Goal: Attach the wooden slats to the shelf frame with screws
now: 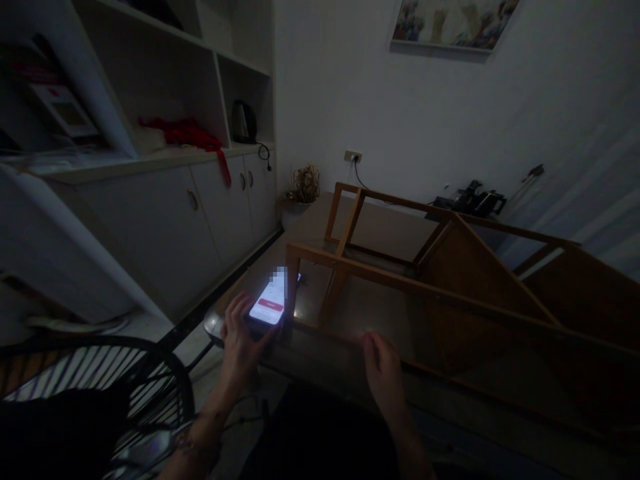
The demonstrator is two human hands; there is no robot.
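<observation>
Phone [267, 301] sits in your left hand [243, 337], its lit screen facing up toward you with a red bar low on it. Your fingers curl along its near-left edge and your thumb reaches across below the lower end, so that hand is closed just as far as the phone's width allows. Right beside the phone, on the side toward your other hand, stands the end post of a wooden frame [365, 270]; you cannot tell whether the two touch. The frame lies across the table [307, 230], stretching ahead of and well to the right of your right hand [385, 367]. That hand is loosely curled, thumb drawn against the fingers, at the frame's near lower rail; in this dim light you cannot tell whether it pinches anything. To the left of your left forearm is a black chair [173, 360] with a round, slatted back. Farther ahead of your left hand are a kettle [244, 122] and a red cloth [193, 133] on a shelf above white cabinet doors [220, 200]
</observation>
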